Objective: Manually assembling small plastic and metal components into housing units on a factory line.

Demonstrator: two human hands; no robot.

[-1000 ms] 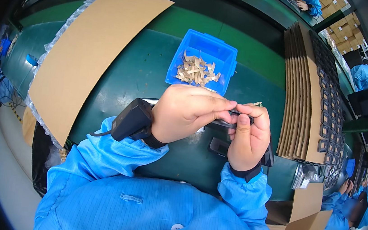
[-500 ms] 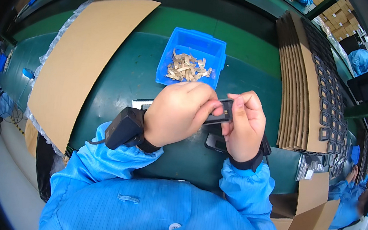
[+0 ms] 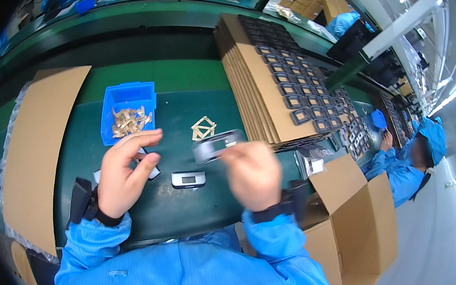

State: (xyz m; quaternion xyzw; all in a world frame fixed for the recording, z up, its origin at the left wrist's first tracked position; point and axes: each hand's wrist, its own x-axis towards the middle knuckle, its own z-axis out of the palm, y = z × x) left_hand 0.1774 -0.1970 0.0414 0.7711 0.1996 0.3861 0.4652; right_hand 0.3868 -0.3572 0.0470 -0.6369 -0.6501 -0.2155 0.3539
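My right hand (image 3: 252, 174) holds a small dark rectangular part with a silvery rim (image 3: 215, 146), lifted above the green bench and blurred by motion. My left hand (image 3: 124, 174) hovers with fingers spread and nothing in it, just below a blue bin (image 3: 130, 98) of small tan pieces (image 3: 129, 121). Another dark rectangular part (image 3: 188, 179) lies flat on the bench between my hands. A tan piece (image 3: 203, 128) lies loose beyond it.
A flat cardboard sheet (image 3: 36, 149) lies at the left. Stacked cardboard trays of dark frames (image 3: 285, 87) stand at the right rear. An open carton (image 3: 351, 224) sits at my right. Other people in blue work at the back and far right.
My hands have come apart: the left let go and opened, the right carried the dark part off to the right. The view swung toward the right.
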